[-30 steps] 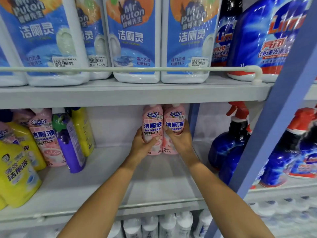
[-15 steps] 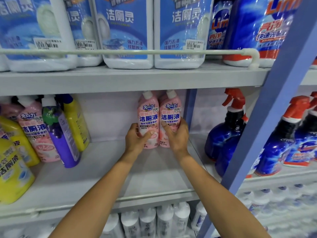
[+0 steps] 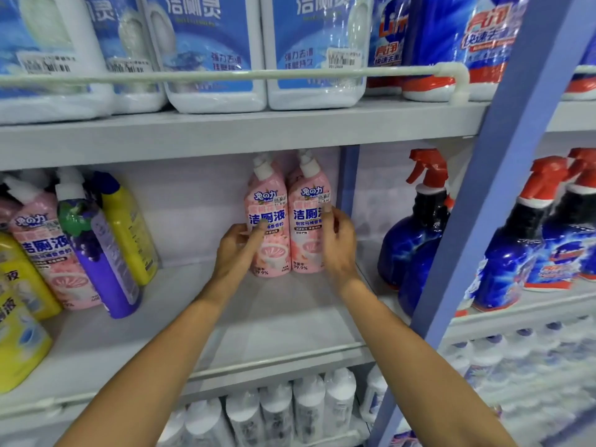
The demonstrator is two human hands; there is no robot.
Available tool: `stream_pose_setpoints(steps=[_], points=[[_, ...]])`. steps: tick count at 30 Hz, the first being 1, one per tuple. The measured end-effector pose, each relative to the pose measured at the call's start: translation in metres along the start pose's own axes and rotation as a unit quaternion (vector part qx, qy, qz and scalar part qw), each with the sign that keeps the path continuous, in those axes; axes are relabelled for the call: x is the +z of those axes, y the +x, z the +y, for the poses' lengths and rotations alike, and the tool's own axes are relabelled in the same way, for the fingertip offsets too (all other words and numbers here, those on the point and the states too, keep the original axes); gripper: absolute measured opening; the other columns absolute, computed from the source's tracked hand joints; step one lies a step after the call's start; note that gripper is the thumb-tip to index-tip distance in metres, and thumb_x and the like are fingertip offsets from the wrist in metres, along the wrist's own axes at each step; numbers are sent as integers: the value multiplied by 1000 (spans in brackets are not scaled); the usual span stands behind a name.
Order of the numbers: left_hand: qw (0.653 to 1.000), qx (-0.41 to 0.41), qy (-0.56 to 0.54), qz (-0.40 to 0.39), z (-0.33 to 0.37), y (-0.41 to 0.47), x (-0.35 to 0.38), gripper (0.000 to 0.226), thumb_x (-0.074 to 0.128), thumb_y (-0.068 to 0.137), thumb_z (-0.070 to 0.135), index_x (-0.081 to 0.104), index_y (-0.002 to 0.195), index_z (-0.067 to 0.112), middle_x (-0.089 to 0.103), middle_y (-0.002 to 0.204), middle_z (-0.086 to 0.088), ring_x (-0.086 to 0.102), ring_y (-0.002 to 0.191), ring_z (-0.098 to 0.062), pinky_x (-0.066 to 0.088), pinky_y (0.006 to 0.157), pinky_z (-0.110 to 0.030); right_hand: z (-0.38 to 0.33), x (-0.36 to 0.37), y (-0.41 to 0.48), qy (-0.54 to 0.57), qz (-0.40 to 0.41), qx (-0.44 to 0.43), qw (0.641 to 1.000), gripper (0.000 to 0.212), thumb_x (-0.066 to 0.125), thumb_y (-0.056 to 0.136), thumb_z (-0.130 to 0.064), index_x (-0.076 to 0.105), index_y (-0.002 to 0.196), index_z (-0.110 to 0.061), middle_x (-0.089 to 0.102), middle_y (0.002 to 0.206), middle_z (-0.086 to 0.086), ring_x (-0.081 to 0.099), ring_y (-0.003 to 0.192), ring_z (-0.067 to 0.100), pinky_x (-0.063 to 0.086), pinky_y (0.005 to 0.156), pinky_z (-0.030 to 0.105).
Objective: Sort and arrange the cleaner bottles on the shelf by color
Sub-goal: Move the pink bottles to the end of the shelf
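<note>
Two pink bottles (image 3: 288, 221) stand upright and touching at the back right of the middle shelf (image 3: 258, 317), close to the blue post (image 3: 348, 179) that ends the bay. More pink caps show behind them, so this looks like the pink group being built.

The left hand (image 3: 237, 250) lies against the left bottle's side with its thumb across the label, a loose hold and not a full wrap. The right hand (image 3: 338, 246) is blurred; its fingers (image 3: 327, 217) touch the right bottle's outer edge, but whether they clasp it or only press on it cannot be told.

The step in hand appears to be squaring this pair into place. To do it well, the person would press both bottles inward from the sides so they stay shoulder to shoulder, push low on the bodies, not at the necks, so the tall bottles do not tip, and turn the labels to face forward. Letting go one hand at a time would show whether the pair stands firm.

Much is left to sort: at the shelf's left end another pink bottle (image 3: 48, 250), a purple bottle (image 3: 96, 253) and yellow bottles (image 3: 129, 224) lean together, mixed. The bare stretch of shelf between gives room to slide the stray pink one across.
</note>
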State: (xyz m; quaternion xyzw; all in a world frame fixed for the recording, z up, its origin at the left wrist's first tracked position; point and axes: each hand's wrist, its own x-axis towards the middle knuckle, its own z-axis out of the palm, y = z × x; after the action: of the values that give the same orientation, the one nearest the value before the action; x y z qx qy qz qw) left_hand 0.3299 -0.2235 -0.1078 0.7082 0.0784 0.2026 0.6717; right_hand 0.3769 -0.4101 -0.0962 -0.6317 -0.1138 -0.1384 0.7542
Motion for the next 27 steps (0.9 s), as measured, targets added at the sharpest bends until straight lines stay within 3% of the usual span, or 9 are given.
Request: stream_pose_setpoints(steps=[2, 4, 6, 9, 13, 16, 20, 25, 27], points=[[996, 17, -29, 87, 17, 7, -2, 61, 57, 87, 74, 67, 101, 16, 78, 98, -5, 76, 90, -22, 61, 76, -40, -13, 1, 20, 19, 77, 0, 997, 36, 60, 100, -44, 66, 111, -10, 75, 102, 2, 74, 89, 11, 63, 78, 31], [988, 16, -46, 149, 43, 27, -5, 47, 56, 92, 64, 68, 99, 20, 77, 99, -6, 74, 90, -23, 61, 83, -45, -29, 1, 50, -8, 126, 13, 992, 28, 65, 97, -43, 68, 107, -17, 74, 100, -4, 71, 92, 12, 60, 78, 26], [993, 11, -46, 108, 71, 49, -5, 23, 65, 94, 45, 69, 98, 23, 76, 98, -5, 72, 92, -25, 58, 88, -47, -48, 3, 77, -33, 86, 10, 996, 23, 68, 96, -38, 72, 104, -17, 73, 97, -6, 69, 87, 6, 53, 72, 17], [1000, 0, -26, 13, 100, 65, 2, 6, 69, 91, 25, 74, 92, 23, 74, 89, -4, 66, 83, -23, 53, 78, -36, -61, 13, 108, -59, -24, -11, 998, 18, 71, 95, -25, 78, 104, -10, 75, 96, 2, 69, 79, 1, 55, 75, 18], [999, 7, 0, -49, 98, 71, -2, 14, 70, 95, 21, 76, 107, 18, 75, 97, -8, 68, 82, -20, 54, 72, -28, -63, 16, 128, -72, -104, 46, 991, 33, 76, 92, -29, 76, 115, -6, 77, 106, 13, 74, 84, 17, 59, 69, 21], [997, 30, 3, -70, 89, 74, -11, 24, 70, 96, 22, 74, 119, 15, 78, 100, -4, 72, 84, -14, 57, 69, -26, -59, 13, 134, -76, -132, 55, 987, 35, 77, 91, -31, 76, 117, -8, 76, 114, 14, 75, 95, 21, 60, 81, 26], [993, 72, 51, -83, 93, 79, -13, 20, 69, 96, 14, 74, 116, 11, 79, 83, 8, 75, 75, -7, 59, 63, -22, -56, 11, 133, -40, -142, 47, 988, 31, 75, 92, -17, 73, 119, -4, 75, 113, 12, 73, 86, 15, 59, 75, 22], [987, 90, 113, -67, 94, 87, -16, 22, 71, 92, 0, 73, 114, -3, 76, 88, -5, 72, 83, -24, 59, 75, -32, -53, 8, 129, -1, -159, 43, 986, 30, 72, 93, -13, 72, 121, -2, 75, 110, 14, 74, 84, 12, 59, 74, 21], [983, 111, 132, -59, 93, 89, -16, 20, 71, 90, -4, 73, 110, -6, 77, 79, 5, 72, 74, -12, 57, 65, -23, -54, 5, 126, 30, -170, 65, 983, 27, 71, 94, -13, 72, 120, -4, 77, 107, 11, 75, 86, 14, 59, 74, 22]])
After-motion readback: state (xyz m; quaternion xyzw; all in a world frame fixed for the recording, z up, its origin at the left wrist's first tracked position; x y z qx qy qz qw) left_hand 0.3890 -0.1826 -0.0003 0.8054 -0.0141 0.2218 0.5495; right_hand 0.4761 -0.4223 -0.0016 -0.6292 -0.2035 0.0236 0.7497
